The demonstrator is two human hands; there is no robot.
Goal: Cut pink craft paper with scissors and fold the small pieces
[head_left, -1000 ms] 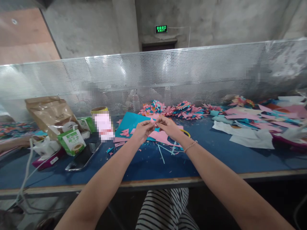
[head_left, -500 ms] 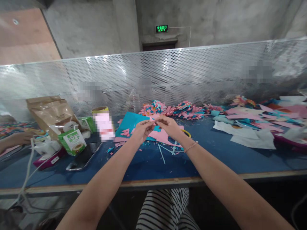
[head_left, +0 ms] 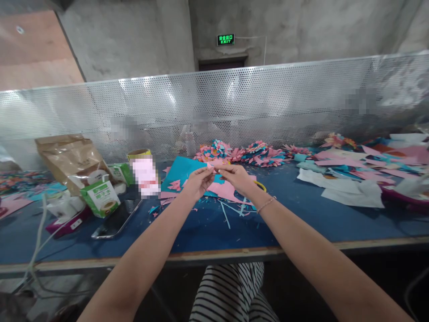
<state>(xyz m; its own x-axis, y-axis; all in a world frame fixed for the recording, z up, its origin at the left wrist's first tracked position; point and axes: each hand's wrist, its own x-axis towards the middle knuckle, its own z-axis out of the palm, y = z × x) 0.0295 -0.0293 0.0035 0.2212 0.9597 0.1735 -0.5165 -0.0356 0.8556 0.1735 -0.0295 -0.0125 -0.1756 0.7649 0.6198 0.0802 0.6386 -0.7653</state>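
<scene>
Between my two hands, just above the table, is a small pink paper piece [head_left: 211,166]. My left hand [head_left: 200,180] pinches it from the left, and my right hand [head_left: 232,173] has its thumb and fingers closed on its right side. Under and behind them lie a teal sheet [head_left: 179,172] and a larger pink sheet [head_left: 228,191]. Small pink cut pieces [head_left: 174,185] rest on the teal sheet. A yellow ring-shaped handle [head_left: 260,185] shows partly behind my right wrist.
Paper flower clusters [head_left: 264,154] line the metal mesh screen [head_left: 284,98]. To the left are a brown bag [head_left: 72,156], a green carton [head_left: 100,197] and a phone [head_left: 117,219]. White sheets [head_left: 351,192] and coloured scraps lie right. Thin strips [head_left: 225,215] lie in front.
The fingers of my right hand have straightened a little and shifted on the pink piece. Another person's hand at the far left has gone out of view.
</scene>
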